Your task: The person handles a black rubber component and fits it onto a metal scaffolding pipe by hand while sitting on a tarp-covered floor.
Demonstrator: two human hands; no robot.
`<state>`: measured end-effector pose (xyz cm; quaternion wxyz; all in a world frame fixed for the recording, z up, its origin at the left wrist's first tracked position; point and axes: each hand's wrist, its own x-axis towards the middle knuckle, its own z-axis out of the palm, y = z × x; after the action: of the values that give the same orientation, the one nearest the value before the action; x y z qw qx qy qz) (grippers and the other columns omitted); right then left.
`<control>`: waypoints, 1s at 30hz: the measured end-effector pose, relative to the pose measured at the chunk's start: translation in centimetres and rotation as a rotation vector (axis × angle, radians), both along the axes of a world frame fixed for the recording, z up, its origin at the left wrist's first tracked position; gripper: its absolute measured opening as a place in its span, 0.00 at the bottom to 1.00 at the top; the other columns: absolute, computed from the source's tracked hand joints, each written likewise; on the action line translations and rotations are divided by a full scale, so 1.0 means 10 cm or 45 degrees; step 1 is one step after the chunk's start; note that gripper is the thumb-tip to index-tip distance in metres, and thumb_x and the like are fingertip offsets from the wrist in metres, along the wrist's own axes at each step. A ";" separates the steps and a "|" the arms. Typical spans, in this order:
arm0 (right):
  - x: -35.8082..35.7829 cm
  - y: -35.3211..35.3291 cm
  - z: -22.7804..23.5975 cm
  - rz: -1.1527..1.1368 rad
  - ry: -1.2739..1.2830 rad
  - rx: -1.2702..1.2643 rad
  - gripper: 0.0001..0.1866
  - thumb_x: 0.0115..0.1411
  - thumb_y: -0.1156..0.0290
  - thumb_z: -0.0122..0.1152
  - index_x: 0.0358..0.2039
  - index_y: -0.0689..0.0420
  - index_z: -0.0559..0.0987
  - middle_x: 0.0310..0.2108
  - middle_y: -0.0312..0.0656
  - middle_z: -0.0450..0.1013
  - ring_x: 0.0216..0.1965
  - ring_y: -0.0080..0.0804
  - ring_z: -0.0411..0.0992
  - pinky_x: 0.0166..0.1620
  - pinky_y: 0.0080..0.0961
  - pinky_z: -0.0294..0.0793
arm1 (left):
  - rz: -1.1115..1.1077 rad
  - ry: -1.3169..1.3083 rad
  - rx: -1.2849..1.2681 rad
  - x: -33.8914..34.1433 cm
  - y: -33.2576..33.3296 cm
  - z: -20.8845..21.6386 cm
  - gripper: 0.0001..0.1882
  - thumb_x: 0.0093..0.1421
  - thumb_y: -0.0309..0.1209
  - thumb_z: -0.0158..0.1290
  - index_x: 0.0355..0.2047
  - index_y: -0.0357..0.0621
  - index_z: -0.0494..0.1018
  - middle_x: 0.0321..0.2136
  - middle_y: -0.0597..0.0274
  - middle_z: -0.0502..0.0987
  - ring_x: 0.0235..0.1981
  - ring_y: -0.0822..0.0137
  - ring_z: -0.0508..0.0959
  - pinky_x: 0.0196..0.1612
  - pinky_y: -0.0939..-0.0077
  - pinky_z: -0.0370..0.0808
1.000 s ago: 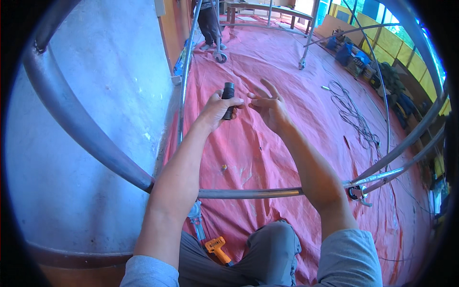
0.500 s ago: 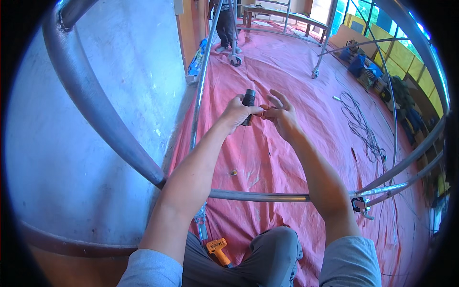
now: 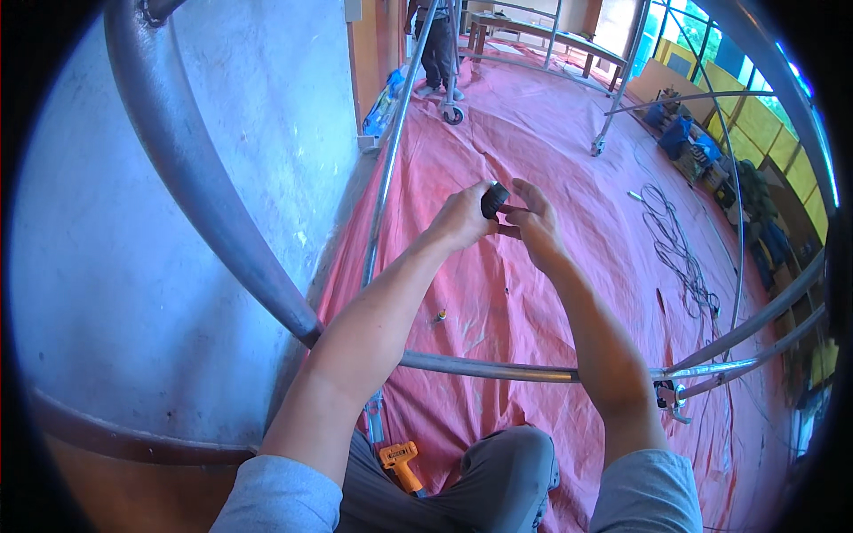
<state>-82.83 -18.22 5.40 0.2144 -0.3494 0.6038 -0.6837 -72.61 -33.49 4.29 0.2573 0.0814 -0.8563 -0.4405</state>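
My left hand (image 3: 464, 218) is wrapped round a short black ribbed cylinder (image 3: 494, 202), whose end points up and to the right. Close against it on the right is my right hand (image 3: 538, 224), thumb and some fingers bent in at the cylinder's side, another finger raised. Whatever these fingertips grip is too small to make out. Lower down, over the pink sheet, shows a small yellowish piece (image 3: 441, 315). Both forearms reach out above a horizontal metal tube (image 3: 489, 367).
Scaffold tubes (image 3: 200, 186) curve round me, beside a pale wall (image 3: 222, 115). An orange drill (image 3: 401, 464) lies by my legs. Pink sheeting (image 3: 551, 160) covers the floor, with a coiled cable (image 3: 673, 240) at right. Farther off are a person's legs (image 3: 437, 58) and a caster wheel (image 3: 453, 115).
The black cylinder has turned from upright to tilted, its end toward the right hand. Both hands have drawn closer together. The view has shifted slightly.
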 end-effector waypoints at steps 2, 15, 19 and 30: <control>0.02 -0.01 0.00 -0.002 0.011 0.010 0.40 0.58 0.89 0.49 0.74 0.67 0.60 0.75 0.57 0.55 0.61 0.47 0.74 0.51 0.41 0.89 | 0.000 0.018 -0.052 0.01 -0.02 -0.03 0.38 0.49 0.26 0.72 0.62 0.43 0.74 0.50 0.49 0.85 0.52 0.53 0.84 0.56 0.61 0.79; 0.12 -0.03 0.07 -0.029 0.105 0.234 0.35 0.64 0.87 0.47 0.73 0.59 0.66 0.63 0.58 0.69 0.57 0.51 0.77 0.47 0.47 0.92 | -0.064 -0.112 -0.043 0.01 0.04 -0.06 0.34 0.50 0.29 0.76 0.58 0.43 0.77 0.46 0.56 0.86 0.47 0.62 0.86 0.53 0.64 0.81; 0.09 -0.02 0.03 -0.037 0.219 0.287 0.36 0.61 0.89 0.46 0.71 0.58 0.68 0.60 0.59 0.72 0.57 0.51 0.78 0.45 0.45 0.92 | -0.071 -0.131 -0.046 0.07 0.10 0.04 0.37 0.50 0.30 0.76 0.60 0.42 0.76 0.48 0.54 0.86 0.49 0.60 0.85 0.55 0.64 0.80; -0.10 -0.04 -0.14 0.005 0.584 0.313 0.43 0.51 0.92 0.47 0.70 0.56 0.69 0.61 0.55 0.75 0.57 0.48 0.80 0.42 0.40 0.90 | -0.134 -0.094 0.007 0.02 0.04 -0.08 0.35 0.51 0.26 0.73 0.59 0.41 0.72 0.46 0.55 0.85 0.42 0.61 0.86 0.43 0.65 0.83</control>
<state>-83.86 -18.66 4.02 0.1142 -0.4678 0.7145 -0.5076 -72.45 -33.12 3.53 0.2017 0.0533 -0.8671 -0.4524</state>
